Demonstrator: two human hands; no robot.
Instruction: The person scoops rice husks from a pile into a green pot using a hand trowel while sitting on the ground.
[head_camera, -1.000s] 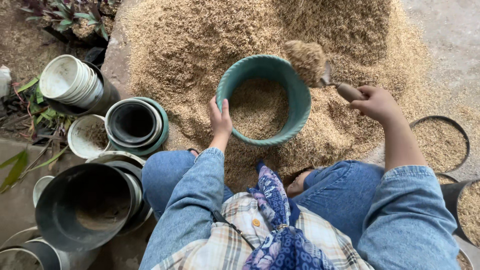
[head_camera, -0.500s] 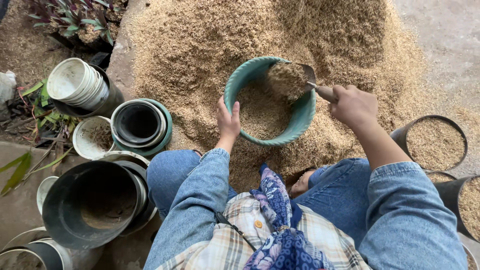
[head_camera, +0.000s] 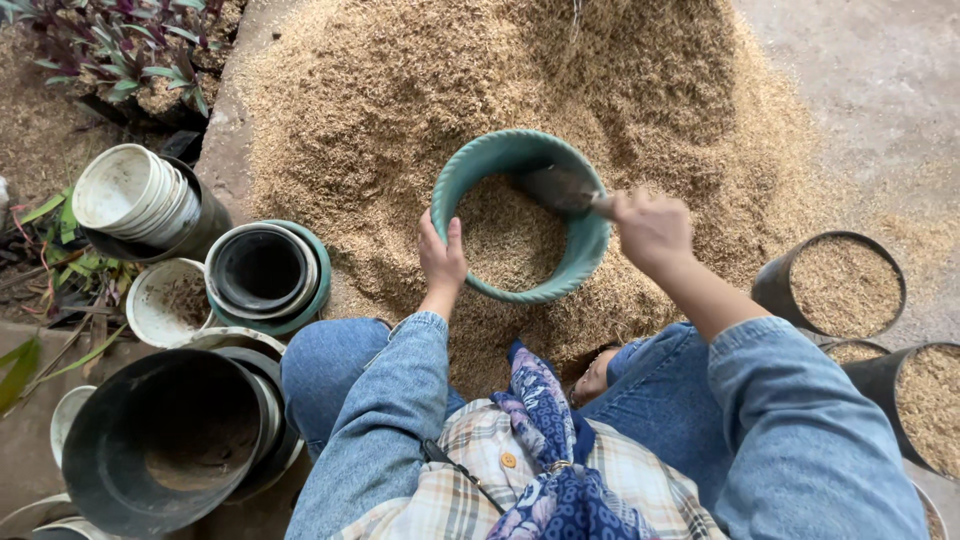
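A: Closest in, what's beside the person's knees?

B: Nested stacks of empty black and white plastic pots (head_camera: 165, 440), within easy reach, and black pots already full of husk (head_camera: 845, 285) on the other side.

A: And the hands?

B: The left hand (head_camera: 442, 255) lies flat against the near rim of the round teal plastic pot (head_camera: 590, 245), fingers together, bracing it. The right hand (head_camera: 652, 228) is closed around the handle of a small dark trowel (head_camera: 560, 190), blade tipped inside the pot.

A: Where does the pot sit?

B: Bedded in the big tan heap of husk (head_camera: 400, 110), partly filled.
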